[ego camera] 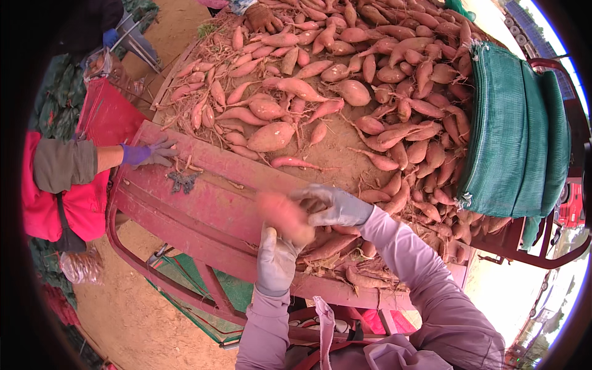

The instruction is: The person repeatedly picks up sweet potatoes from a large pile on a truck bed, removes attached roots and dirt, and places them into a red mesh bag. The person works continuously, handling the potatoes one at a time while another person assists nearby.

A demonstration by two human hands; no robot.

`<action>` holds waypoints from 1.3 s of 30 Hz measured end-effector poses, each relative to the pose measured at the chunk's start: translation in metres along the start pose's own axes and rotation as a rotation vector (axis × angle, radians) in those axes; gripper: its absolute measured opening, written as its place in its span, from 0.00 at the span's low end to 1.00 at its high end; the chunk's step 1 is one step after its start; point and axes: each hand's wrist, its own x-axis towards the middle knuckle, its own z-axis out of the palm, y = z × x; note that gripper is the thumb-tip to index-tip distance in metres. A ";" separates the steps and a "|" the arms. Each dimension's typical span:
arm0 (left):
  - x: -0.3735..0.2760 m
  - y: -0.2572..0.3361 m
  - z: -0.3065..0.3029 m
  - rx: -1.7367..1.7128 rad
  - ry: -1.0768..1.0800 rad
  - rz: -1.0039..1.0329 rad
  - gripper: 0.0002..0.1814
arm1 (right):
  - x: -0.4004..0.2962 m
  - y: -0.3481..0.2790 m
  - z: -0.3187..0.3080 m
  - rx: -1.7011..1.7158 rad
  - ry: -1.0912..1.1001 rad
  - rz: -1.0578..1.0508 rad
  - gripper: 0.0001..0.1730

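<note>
A large sweet potato, blurred by motion, is between my two gloved hands above the red metal edge of a truck bed. My left hand, in a pale grey glove, supports it from below with the fingers partly hidden behind it. My right hand, in a similar glove, has its fingers curled at the sweet potato's right side; whether they grip it is unclear. Many pink sweet potatoes with thin roots lie spread over the dusty bed beyond my hands, piled thickest to the right. More lie just right of my left hand.
Folded green mesh sacks lie on the pile at right. At left, a co-worker's gloved hand rests on the red metal panel. Another person's brown glove touches sweet potatoes at the top. Filled mesh sacks stand on the ground at left.
</note>
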 end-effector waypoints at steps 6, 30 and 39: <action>-0.019 0.022 -0.002 0.062 0.063 -0.053 0.34 | 0.115 -0.007 -0.175 -1.516 0.751 0.121 0.47; -0.116 0.091 -0.069 -0.345 -0.232 0.356 0.47 | 0.163 0.007 0.014 -1.641 0.131 -0.048 0.38; -0.269 0.161 -0.263 -0.082 0.314 0.476 0.49 | 0.092 0.005 -0.032 -0.558 0.180 0.305 0.31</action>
